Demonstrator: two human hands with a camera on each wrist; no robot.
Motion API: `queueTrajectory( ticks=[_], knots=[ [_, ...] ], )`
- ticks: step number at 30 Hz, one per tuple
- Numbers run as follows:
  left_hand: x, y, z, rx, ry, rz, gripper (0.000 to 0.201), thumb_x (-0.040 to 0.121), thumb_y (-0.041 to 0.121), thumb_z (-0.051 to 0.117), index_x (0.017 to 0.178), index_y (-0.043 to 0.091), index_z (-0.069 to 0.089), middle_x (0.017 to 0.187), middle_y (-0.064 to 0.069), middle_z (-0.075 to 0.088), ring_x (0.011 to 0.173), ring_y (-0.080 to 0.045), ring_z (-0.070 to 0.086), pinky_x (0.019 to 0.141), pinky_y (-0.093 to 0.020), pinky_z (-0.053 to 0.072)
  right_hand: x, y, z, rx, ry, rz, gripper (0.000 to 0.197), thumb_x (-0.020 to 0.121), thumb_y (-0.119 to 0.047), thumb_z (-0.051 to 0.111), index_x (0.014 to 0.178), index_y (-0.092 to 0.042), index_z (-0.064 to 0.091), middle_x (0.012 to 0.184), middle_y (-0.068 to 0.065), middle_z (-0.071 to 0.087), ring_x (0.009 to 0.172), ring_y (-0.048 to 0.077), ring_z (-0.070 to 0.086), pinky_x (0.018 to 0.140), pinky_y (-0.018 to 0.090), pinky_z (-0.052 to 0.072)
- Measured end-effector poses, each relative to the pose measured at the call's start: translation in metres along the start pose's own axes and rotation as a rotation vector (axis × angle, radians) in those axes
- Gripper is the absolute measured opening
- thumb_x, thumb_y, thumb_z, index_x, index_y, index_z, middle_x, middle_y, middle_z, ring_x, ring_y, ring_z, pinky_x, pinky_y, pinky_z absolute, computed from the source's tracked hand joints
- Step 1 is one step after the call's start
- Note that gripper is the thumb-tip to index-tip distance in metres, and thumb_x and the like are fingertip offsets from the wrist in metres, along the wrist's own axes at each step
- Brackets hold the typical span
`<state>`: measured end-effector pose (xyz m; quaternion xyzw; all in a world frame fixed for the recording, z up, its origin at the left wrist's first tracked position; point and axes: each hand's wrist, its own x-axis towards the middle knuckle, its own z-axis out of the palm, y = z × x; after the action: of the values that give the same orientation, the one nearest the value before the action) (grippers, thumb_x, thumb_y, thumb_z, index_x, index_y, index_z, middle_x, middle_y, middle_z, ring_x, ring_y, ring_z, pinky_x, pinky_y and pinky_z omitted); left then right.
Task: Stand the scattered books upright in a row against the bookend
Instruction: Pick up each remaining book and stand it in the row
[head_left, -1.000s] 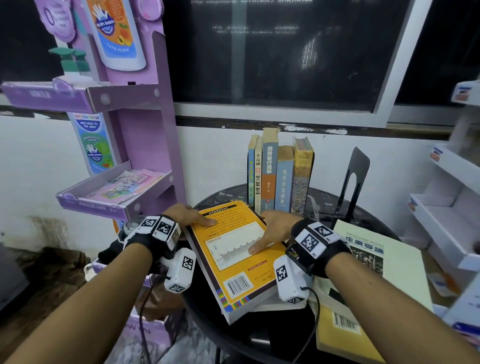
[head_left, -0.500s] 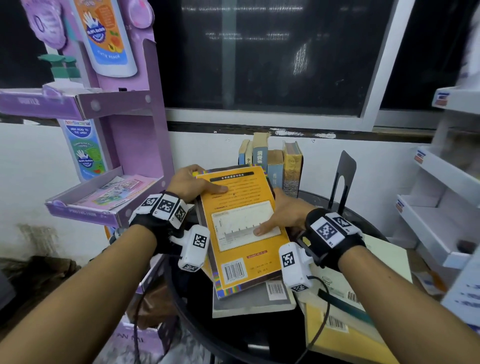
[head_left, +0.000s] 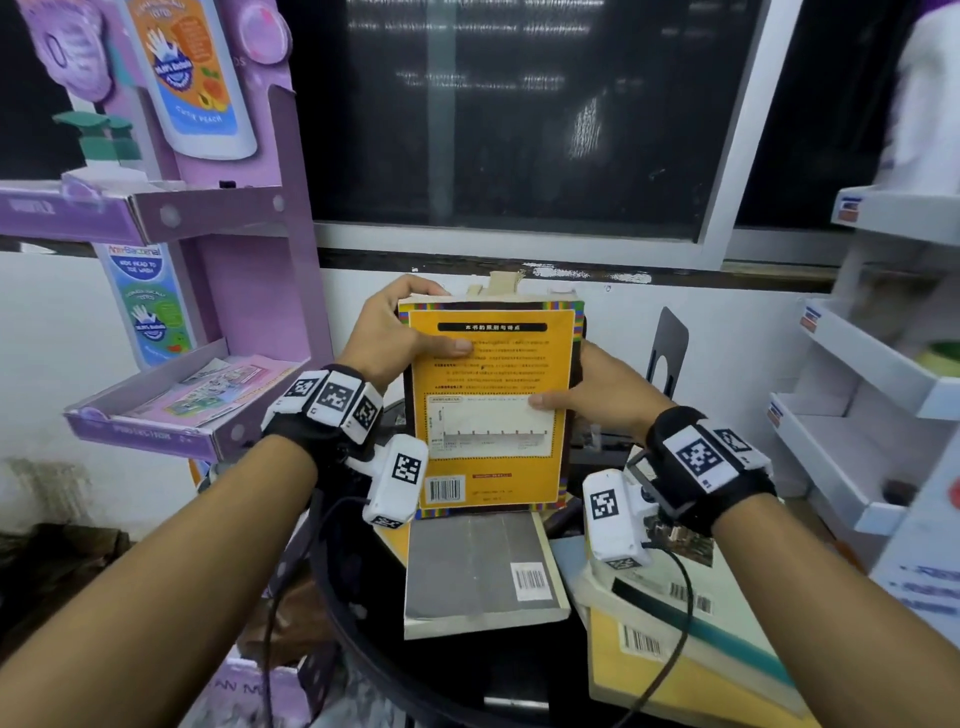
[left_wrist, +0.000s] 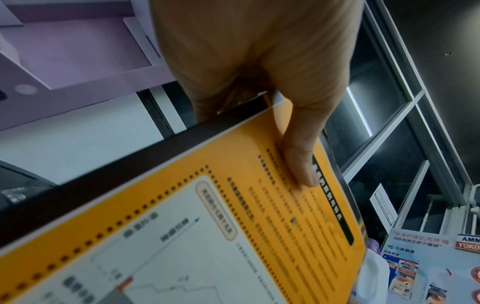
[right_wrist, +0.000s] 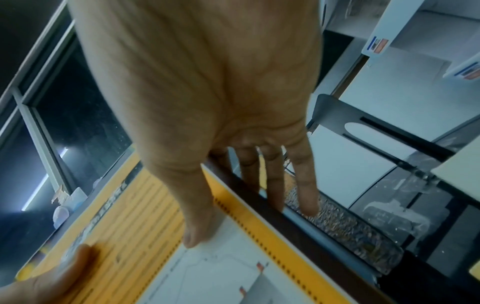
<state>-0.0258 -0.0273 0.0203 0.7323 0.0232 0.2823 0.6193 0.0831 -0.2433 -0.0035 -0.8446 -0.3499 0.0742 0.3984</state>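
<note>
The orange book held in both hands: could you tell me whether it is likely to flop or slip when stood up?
The orange book looks thick, so probably stiff and fairly heavy. Its cover seems glossy, so possibly slippery; the left hand and right hand grip opposite edges.

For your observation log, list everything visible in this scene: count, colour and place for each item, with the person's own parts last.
orange book: one, orange, held upright over the table
grey book: one, grey, flat on the table
flat books at right: a few, yellow and pale, stacked
standing books: count hidden, behind the orange book
bookend: one, black, right rear
table: one, black, round
display stand: one, purple, left
white shelves: right
left hand: grip on orange book
right hand: grip on orange book
</note>
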Motion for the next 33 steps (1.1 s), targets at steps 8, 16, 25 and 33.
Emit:
queueTrajectory(
  ticks=[8,16,25,33],
  knots=[
    [0.001,-0.018,0.014,-0.133,-0.011,-0.019,0.057,0.07,0.002,0.079,0.118,0.014,0.052,0.113,-0.012,0.069,0.101,-0.028,0.068,0.085,-0.043,0.056,-0.014,-0.016,-0.023,0.241,0.098,-0.08,0.044,0.084,-0.02,0.072,0.122,-0.022,0.049,0.105,-0.01,0.068,0.09,0.001,0.066,0.07,0.019,0.058],
    [0.002,-0.023,0.016,-0.225,0.039,0.015,0.055,0.069,0.01,0.079,0.117,0.016,0.054,0.108,-0.012,0.07,0.097,-0.03,0.07,0.082,-0.043,0.057,-0.024,-0.025,-0.028,0.21,0.1,-0.167,0.054,0.076,-0.014,0.078,0.122,-0.021,0.05,0.102,-0.006,0.069,0.088,0.005,0.07,0.068,0.022,0.059],
    [0.013,-0.02,0.026,-0.282,-0.109,-0.013,0.048,0.067,0.011,0.074,0.111,0.015,0.055,0.098,-0.008,0.072,0.092,-0.029,0.071,0.072,-0.036,0.058,-0.035,-0.044,-0.05,0.164,-0.058,-0.162,0.053,0.08,-0.008,0.075,0.123,-0.032,0.054,0.103,-0.004,0.071,0.082,0.014,0.074,0.057,0.023,0.057],
    [0.034,-0.006,0.05,-0.291,-0.172,-0.012,0.054,0.078,0.013,0.073,0.126,0.008,0.051,0.108,-0.013,0.07,0.095,-0.026,0.07,0.075,-0.033,0.058,-0.041,-0.047,-0.071,0.123,0.075,-0.181,0.056,0.078,-0.009,0.077,0.129,-0.023,0.057,0.104,0.003,0.072,0.084,0.02,0.074,0.072,0.047,0.061]
  ],
)
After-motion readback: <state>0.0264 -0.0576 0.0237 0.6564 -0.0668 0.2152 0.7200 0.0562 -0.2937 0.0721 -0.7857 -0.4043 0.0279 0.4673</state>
